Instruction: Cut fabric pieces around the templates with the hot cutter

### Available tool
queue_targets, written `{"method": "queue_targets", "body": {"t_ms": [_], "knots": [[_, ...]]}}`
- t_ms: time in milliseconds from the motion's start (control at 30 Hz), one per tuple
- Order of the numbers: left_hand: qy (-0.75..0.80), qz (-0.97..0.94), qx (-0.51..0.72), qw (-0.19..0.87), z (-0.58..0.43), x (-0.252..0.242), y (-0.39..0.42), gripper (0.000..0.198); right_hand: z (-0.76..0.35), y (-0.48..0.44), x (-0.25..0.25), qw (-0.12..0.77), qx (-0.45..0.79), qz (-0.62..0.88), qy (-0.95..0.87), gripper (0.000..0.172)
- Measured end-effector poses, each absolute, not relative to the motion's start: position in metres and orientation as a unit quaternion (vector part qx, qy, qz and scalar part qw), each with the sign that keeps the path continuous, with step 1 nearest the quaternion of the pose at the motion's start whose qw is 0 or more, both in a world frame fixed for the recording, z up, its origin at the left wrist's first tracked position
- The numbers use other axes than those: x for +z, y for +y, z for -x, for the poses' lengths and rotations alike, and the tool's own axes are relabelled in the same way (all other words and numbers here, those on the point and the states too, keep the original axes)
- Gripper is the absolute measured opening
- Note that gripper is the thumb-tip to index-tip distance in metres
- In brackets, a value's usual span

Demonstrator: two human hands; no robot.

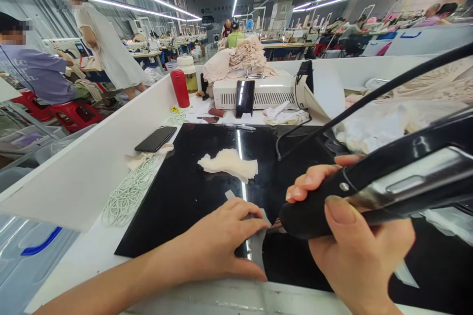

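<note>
My right hand [354, 241] is wrapped round a black hand-held tool [399, 182] with a silver strip and a black cord [369, 96] running up to the right. The tool's blunt tip points down-left at the black mat [185, 192]. My left hand [225, 241] lies on the mat beside that tip, fingers pressed together on a thin clear piece [258, 241]. A cream fabric piece [229, 163] lies further back on the mat, untouched.
A black phone [155, 139] and a heap of white elastic loops [129, 192] lie left of the mat. Behind stand a red bottle [180, 87], a white box [258, 91] under stacked fabric, and white partition walls [92, 157]. Other people work at the left.
</note>
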State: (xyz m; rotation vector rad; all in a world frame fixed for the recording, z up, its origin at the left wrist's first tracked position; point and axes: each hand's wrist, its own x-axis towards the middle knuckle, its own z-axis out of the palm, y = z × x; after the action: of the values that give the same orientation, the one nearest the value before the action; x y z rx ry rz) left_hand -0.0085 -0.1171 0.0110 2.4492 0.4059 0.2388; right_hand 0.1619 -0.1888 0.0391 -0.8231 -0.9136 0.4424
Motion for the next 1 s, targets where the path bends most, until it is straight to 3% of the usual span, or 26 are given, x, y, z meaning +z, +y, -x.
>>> {"method": "queue_targets", "body": {"t_ms": [867, 1000], "knots": [[0.125, -0.932, 0.110, 0.322, 0.012, 0.008, -0.116, 0.065, -0.151, -0.201, 0.047, 0.790, 0.246, 0.404, -0.390, 0.035], [0.124, -0.930, 0.109, 0.328, 0.012, 0.006, -0.115, 0.067, -0.149, -0.204, 0.053, 0.796, 0.265, 0.401, -0.367, 0.043]]}}
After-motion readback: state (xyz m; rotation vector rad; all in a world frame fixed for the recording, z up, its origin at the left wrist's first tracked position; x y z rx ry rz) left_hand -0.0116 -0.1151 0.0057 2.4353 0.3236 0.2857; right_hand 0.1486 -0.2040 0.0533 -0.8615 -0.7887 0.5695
